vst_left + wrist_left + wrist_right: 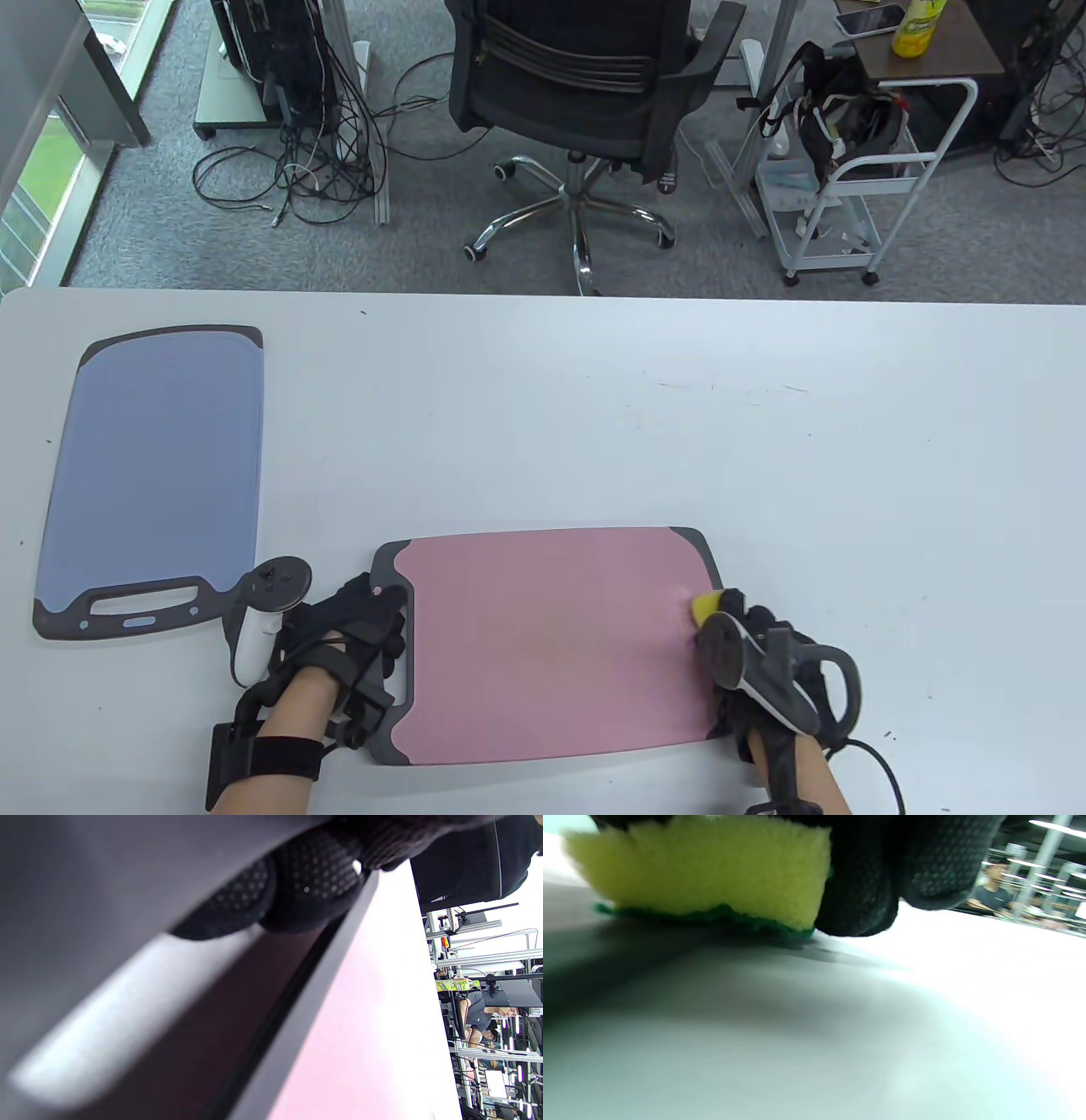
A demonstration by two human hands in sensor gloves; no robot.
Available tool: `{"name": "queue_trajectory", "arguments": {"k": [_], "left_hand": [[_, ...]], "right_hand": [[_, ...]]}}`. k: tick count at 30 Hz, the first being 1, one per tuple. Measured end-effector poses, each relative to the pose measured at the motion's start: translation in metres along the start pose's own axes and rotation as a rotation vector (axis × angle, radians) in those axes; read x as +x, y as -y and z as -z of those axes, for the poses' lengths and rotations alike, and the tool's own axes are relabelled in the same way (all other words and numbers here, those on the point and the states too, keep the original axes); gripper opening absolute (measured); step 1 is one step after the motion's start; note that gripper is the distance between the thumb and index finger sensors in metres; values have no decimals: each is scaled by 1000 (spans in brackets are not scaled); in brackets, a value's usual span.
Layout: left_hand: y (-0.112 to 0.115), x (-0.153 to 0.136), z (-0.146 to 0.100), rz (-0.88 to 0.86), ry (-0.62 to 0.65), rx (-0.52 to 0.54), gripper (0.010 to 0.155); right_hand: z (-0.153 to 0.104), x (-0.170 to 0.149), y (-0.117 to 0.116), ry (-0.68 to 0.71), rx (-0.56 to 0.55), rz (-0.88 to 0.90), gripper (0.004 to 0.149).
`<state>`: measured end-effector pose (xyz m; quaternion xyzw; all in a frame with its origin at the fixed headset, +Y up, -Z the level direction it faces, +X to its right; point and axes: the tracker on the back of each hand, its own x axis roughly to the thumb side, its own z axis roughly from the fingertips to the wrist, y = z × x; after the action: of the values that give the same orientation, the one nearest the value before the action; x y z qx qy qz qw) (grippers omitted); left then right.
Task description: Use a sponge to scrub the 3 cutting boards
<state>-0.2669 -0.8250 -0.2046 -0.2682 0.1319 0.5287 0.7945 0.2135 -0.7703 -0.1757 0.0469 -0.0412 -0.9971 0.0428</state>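
Sponge [703,606] meets pink cutting board [551,645] at the surface's [594,424] near edge.
Right hand [747,654] clutches it at the board's right end; left hand [352,637] presses flat, fingers straight, on the left end. Blue cutting board [153,467] lies near the left edge.

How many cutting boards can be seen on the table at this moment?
2. The blue cutting board lies at the table's left side; the pink cutting board lies near the front edge between both hands. The task names three; no third one is in view.
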Motion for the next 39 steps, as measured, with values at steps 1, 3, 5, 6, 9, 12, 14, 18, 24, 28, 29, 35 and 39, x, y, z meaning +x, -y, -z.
{"name": "queue_trajectory", "arguments": {"k": [1, 3, 5, 6, 9, 12, 14, 18, 24, 28, 29, 35, 39], "left_hand": [[0, 0, 0, 0, -1, 0, 57], [0, 0, 0, 2, 0, 1, 57], [1, 0, -2, 4, 3, 3, 58], [1, -1, -2, 6, 4, 5, 58], [1, -1, -2, 3, 2, 5, 58], [1, -1, -2, 1, 2, 5, 58], [2, -1, -2, 3, 1, 11, 58], [1, -1, -1, -3, 1, -6, 58], [1, 0, -1, -1, 1, -6, 58], [1, 0, 0, -2, -2, -8, 57], [1, 0, 0, 0, -2, -7, 57], [1, 1, -1, 9, -8, 10, 57], [2, 1, -1, 14, -2, 9, 57]], "right_hand": [[0, 6, 0, 26, 1, 48, 67], [0, 33, 4, 109, -49, 33, 68], [-3, 70, 9, 271, -79, -12, 67], [-7, 104, 12, 370, -53, -62, 69], [-22, 184, 24, 633, -101, -39, 69], [-49, 252, 29, 854, -117, -60, 69], [-66, 279, 31, 965, -131, -64, 69], [-60, 262, 27, 937, -117, -62, 68], [-15, 123, 12, 581, -88, -71, 67], [0, 18, -6, 273, -49, 37, 67], [1, 5, -8, 202, -49, 66, 67], [-2, 70, 0, 419, -112, -53, 67], [-13, 165, 14, 674, -91, -42, 68]]}}
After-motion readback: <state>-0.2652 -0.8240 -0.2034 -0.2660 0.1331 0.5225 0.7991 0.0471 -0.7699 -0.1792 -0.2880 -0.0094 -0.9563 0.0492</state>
